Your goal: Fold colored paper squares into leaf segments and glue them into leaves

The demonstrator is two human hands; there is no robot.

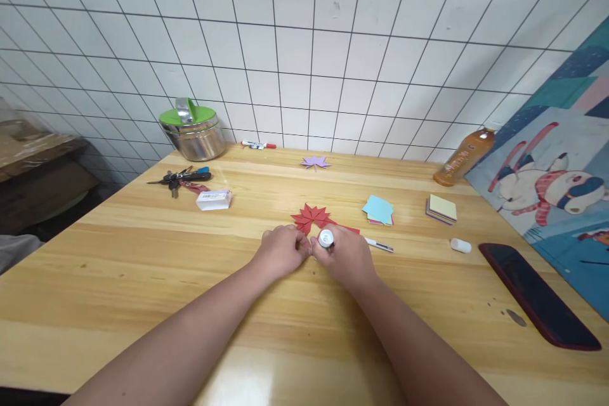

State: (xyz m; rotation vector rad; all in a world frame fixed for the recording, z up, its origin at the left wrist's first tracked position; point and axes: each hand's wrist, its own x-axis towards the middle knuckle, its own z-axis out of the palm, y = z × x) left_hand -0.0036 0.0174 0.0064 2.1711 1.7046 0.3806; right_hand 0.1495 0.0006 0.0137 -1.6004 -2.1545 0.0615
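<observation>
My right hand (pixel 349 257) is wrapped around a white glue stick (pixel 326 238) with a bit of green on it, its end pointing up toward me. Close beside it, my left hand (pixel 284 249) has its fingers pinched together low over the table; whatever they hold is hidden. Just beyond both hands lies a folded red paper leaf (pixel 311 216) with several points, partly covered by them. A red strip of paper (pixel 349 229) sticks out past my right hand, with a white pen (pixel 379 245) beside it.
Farther back lies a purple paper leaf (pixel 314 163). Blue paper squares (pixel 379 209), a notepad stack (pixel 441 209), a white cap (pixel 460 245), a phone (pixel 537 295) and a bottle (pixel 465 157) are rightward. Keys (pixel 178 177), a white box (pixel 214 200) and a steel pot (pixel 202 139) stand left.
</observation>
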